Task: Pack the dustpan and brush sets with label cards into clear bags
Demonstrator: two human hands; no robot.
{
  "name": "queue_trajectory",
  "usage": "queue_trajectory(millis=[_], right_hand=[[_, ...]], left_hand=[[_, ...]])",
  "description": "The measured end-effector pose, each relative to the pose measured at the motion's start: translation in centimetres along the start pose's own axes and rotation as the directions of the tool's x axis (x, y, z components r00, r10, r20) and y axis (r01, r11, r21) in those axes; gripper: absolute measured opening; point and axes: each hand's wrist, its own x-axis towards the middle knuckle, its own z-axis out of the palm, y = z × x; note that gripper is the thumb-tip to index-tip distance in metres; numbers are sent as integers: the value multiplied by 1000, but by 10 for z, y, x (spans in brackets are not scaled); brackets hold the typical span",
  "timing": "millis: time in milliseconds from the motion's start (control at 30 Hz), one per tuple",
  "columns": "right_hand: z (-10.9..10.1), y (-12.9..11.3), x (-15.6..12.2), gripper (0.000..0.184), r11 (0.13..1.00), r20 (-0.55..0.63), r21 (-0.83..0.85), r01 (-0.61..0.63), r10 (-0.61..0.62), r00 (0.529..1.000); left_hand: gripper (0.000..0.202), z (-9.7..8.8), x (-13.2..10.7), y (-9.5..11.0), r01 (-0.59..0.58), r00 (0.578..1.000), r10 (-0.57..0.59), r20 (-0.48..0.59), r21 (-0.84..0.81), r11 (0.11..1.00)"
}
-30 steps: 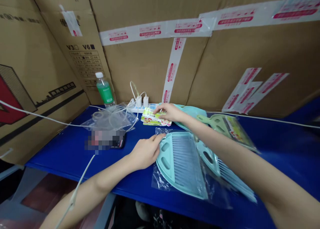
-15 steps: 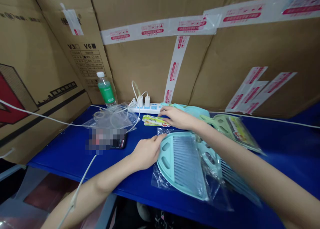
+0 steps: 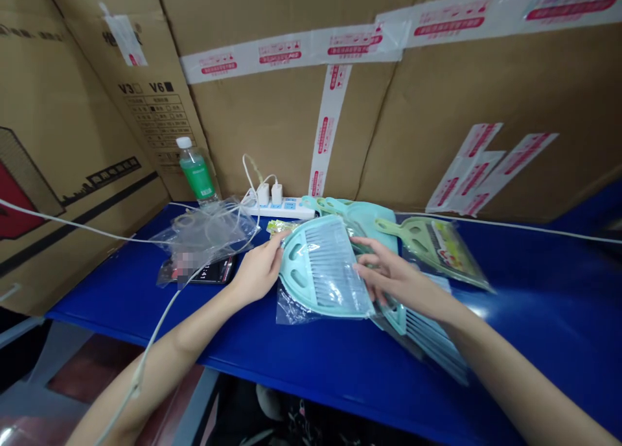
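We see the mint dustpan (image 3: 321,268) between the 2 hands, tilted up off the blue table (image 3: 340,375) with its far edge raised. The left hand (image 3: 256,272) grips its left rim, fingers curled around the edge by the oval cut-outs. The right hand (image 3: 394,279) lies against its right side, fingers stretched out and spread, not closed on anything. The dustpan is pale mint plastic, rounded at the near end, with 2 oval holes along the left side and a panel of fine parallel ribs down the middle. It sits partly inside a clear plastic bag (image 3: 291,308) that crinkles below its near edge. Under the right wrist we see 1 more ribbed mint piece (image 3: 430,336) lying flat, and just beyond the right hand a green bagged one (image 3: 430,244).
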Motion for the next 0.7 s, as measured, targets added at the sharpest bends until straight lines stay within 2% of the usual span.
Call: queue_trajectory(millis=[67, 200, 333, 400, 433, 533, 600, 700], right_hand=[[3, 2, 4, 73, 993, 38, 120, -16, 11, 999], [5, 5, 8, 65, 978, 108, 207, -23, 0, 994], [0, 5, 8, 53, 972, 57, 235, 7, -21, 998], [-4, 5, 8, 54, 959, 6, 281, 16, -19, 1000], [-6, 5, 9, 56, 951, -17, 309, 14, -9, 1000], [-8, 7, 12, 62, 922, -44, 386, -17, 37, 998], [-9, 7, 13, 62, 915, -22, 402, -42, 56, 998], [-9, 4, 11, 59, 923, -8, 383, -35, 42, 999]], left_hand=[[39, 2, -1, -1, -18, 1000, 18, 4, -16, 1000], [39, 5, -2, -3, -77, 997, 77, 18, -11, 997], [35, 2, -6, 2, -161, 982, 166, -94, 59, 985], [36, 0, -10, 6, -250, 950, 274, -153, 155, 956], [40, 0, -11, 9, -324, 923, 355, -150, 196, 925], [38, 0, -15, 13, -550, 820, 572, -15, 259, 794], [32, 1, -15, 12, -615, 781, 620, 74, 266, 742], [38, -1, -14, 9, -628, 769, 635, 74, 274, 729]])
